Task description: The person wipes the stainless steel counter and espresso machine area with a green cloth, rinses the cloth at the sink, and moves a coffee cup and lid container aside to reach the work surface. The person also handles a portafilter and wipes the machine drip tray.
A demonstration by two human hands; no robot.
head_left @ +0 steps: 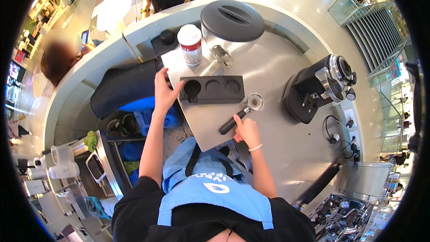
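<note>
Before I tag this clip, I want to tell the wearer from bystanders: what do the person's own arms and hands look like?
Both the left hand and the right hand are bare, with no gloves. The black sleeves are short and plain, leaving the forearms uncovered. A thin, pale bracelet circles the right wrist; none shows on the left.
</note>
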